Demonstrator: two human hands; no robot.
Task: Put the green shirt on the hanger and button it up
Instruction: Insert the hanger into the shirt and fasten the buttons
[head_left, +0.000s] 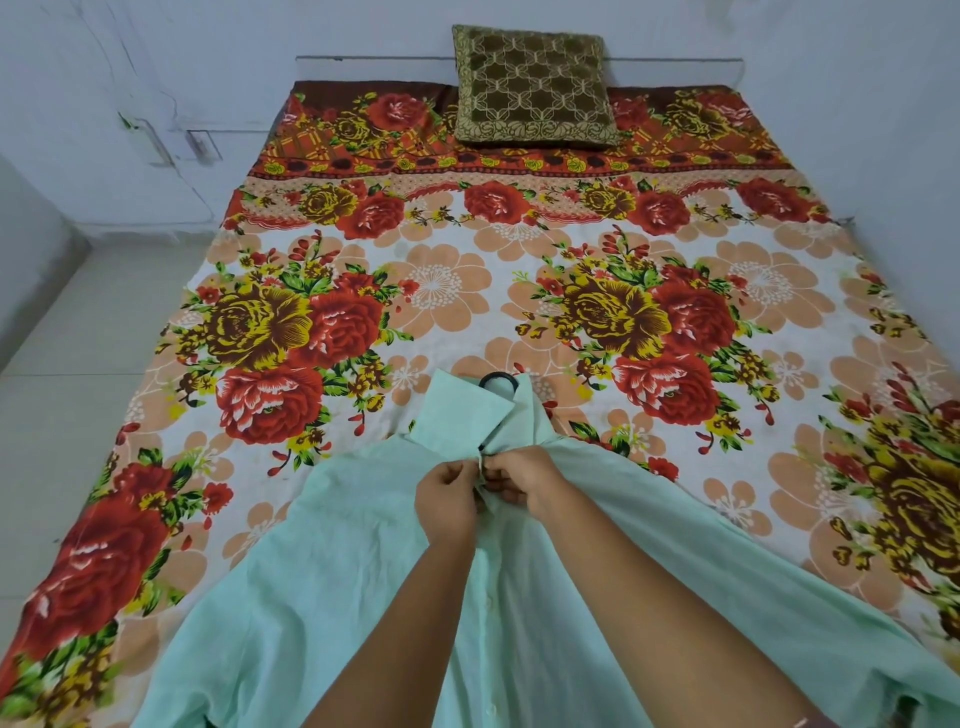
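While the green shirt (322, 545) lies on the bed (519, 291), hanger hook (497, 382) just beyond the hands, left hand (449, 499) and right hand (519, 480) pinch its top placket; lower buttons probably remain.

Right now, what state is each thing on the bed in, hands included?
green shirt, spread front-up on the bed, collar raised.
hanger, inside the shirt, only its black hook showing.
left hand, pinching the shirt front below the collar.
right hand, pinching the shirt front beside it.
cushion, at the head of the bed.
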